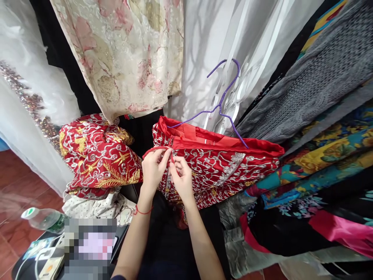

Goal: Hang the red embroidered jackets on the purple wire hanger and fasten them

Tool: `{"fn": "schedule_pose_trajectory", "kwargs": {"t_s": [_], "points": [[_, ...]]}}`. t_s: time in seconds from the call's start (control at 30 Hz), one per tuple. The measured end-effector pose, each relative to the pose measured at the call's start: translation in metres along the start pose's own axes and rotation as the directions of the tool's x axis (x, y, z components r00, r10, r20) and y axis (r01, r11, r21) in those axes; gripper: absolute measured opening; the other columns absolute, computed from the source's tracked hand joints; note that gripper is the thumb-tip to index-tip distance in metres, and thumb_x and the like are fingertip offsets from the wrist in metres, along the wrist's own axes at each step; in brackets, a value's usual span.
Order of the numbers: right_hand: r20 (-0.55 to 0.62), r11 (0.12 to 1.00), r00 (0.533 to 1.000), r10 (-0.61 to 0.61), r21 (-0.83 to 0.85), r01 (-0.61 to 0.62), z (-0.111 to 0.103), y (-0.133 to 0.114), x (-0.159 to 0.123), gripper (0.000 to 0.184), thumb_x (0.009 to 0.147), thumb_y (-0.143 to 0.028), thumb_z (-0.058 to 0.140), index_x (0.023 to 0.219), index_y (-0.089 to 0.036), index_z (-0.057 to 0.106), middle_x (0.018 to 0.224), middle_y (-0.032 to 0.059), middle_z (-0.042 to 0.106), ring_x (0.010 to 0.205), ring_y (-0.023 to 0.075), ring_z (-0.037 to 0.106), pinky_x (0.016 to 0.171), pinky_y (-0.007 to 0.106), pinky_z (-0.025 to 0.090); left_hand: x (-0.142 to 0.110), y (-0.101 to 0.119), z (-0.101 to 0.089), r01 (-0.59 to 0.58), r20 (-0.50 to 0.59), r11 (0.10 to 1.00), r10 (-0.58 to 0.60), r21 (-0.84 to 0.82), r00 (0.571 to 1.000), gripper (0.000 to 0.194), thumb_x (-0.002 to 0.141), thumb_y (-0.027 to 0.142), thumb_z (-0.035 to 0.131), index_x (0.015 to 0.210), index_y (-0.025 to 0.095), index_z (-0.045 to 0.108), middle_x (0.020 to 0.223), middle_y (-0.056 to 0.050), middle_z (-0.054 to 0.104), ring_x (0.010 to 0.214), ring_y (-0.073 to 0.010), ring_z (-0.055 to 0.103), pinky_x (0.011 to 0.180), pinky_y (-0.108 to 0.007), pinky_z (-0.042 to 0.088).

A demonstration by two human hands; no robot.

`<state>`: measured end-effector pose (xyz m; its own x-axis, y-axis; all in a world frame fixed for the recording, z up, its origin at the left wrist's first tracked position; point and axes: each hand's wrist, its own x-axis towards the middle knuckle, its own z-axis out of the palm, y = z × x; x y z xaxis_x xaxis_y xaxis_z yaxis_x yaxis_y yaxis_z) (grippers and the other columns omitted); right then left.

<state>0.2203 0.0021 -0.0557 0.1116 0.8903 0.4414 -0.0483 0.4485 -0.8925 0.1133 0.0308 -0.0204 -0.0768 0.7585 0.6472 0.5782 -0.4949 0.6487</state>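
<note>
A red garment (215, 163) with silver and gold embroidery hangs open at its red satin waistband, a purple wire hanger (220, 103) set inside the opening. My left hand (155, 165) pinches a red edge of the garment at the left end of the waistband, thumb against fingers. Just to its right, my right hand (182, 175) has its fingers curled in on a narrow red strip by the same edge. The two hands nearly touch. Whether the strip is a tie or part of a side opening I cannot tell.
More red embroidered cloth (101, 159) bulges at left. Floral cream fabric (128, 50) hangs above. Patterned clothes and a grey knit (305, 74) hang at right. Lower left are a plastic bottle (43, 218), a white cable (36, 256) and a blurred-out patch.
</note>
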Motion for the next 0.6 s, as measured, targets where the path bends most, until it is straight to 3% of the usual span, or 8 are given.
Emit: {"fn": "schedule_pose_trajectory", "kwargs": {"t_s": [0.17, 0.23, 0.37, 0.6], "points": [[0.035, 0.996, 0.999, 0.010, 0.092, -0.013, -0.003, 0.002, 0.001, 0.019, 0.092, -0.038, 0.057, 0.101, -0.022, 0.058, 0.065, -0.0055, 0.055, 0.051, 0.0074, 0.049, 0.050, 0.020, 0.043, 0.002, 0.002, 0.000, -0.069, 0.090, 0.994, 0.077, -0.085, 0.993, 0.029, 0.101, 0.033, 0.041, 0.094, 0.019, 0.066, 0.090, -0.006, 0.070, 0.080, -0.0162, 0.062, 0.078, -0.029, 0.045], [0.055, 0.997, 0.998, -0.016, 0.078, 0.012, -0.005, 0.001, 0.002, 0.019, 0.093, -0.037, 0.057, 0.102, -0.021, 0.060, 0.060, -0.0060, 0.056, 0.049, 0.0077, 0.050, 0.051, 0.020, 0.044, 0.002, 0.002, 0.002, -0.061, 0.070, 0.983, 0.074, -0.172, 0.995, 0.030, 0.101, 0.032, 0.039, 0.093, 0.019, 0.065, 0.092, -0.005, 0.069, 0.083, -0.0159, 0.061, 0.081, -0.029, 0.046], [0.104, 0.997, 0.992, -0.068, 0.035, 0.065, -0.008, 0.001, 0.005, 0.018, 0.093, -0.034, 0.056, 0.101, -0.020, 0.065, 0.059, -0.0044, 0.061, 0.049, 0.0087, 0.054, 0.053, 0.022, 0.047, 0.001, -0.004, 0.006, 0.042, 0.001, 0.920, -0.045, -0.389, 0.999, 0.023, 0.095, 0.037, 0.053, 0.091, 0.019, 0.066, 0.093, -0.005, 0.067, 0.081, -0.0145, 0.061, 0.071, -0.025, 0.048], [0.135, 0.998, 0.989, -0.058, 0.023, 0.055, -0.008, 0.002, 0.004, 0.017, 0.092, -0.032, 0.058, 0.099, -0.019, 0.066, 0.058, -0.0043, 0.062, 0.048, 0.0089, 0.055, 0.053, 0.023, 0.048, 0.009, -0.007, 0.003, 0.306, 0.256, 0.696, -0.178, -0.650, 0.950, 0.021, 0.077, 0.037, 0.076, 0.083, 0.018, 0.069, 0.084, -0.003, 0.069, 0.076, -0.0136, 0.064, 0.073, -0.026, 0.053]]}}
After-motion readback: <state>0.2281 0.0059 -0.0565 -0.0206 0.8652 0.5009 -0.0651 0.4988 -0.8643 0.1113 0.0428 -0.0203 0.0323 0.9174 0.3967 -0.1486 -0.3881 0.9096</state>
